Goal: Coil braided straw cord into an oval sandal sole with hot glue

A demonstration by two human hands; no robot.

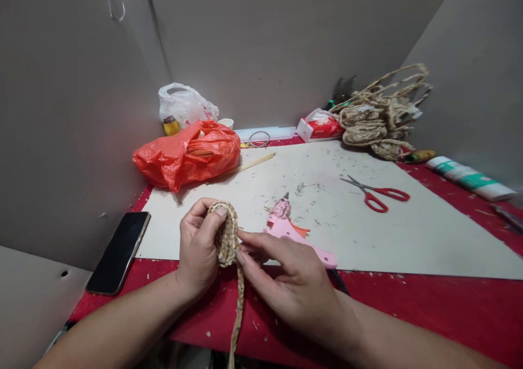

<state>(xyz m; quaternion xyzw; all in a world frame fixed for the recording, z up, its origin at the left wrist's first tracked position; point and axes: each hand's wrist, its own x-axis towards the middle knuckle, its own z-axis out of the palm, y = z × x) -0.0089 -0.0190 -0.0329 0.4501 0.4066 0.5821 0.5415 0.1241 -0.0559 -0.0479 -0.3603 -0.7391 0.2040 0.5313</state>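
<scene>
My left hand [200,249] grips a small oval coil of braided straw [227,235], thumb across its face and fingers behind it. At the coil's right edge, my right hand [286,271] pinches the straw braid [239,298] between thumb and fingertips. From there the loose end of the braid hangs down past the table's front edge. A pink glue gun [294,233] lies just beyond my right hand, its dark nozzle pointing away from me. Red-handled scissors [376,192] rest farther right on the pale board.
A pale board [318,167] covers much of the red tabletop [408,303]. A phone [118,253] lies at left, near an orange plastic bag [188,156]. Bundled straw braid [376,121] sits at back right, beside a red-and-white box [321,126]. Grey panels surround the table.
</scene>
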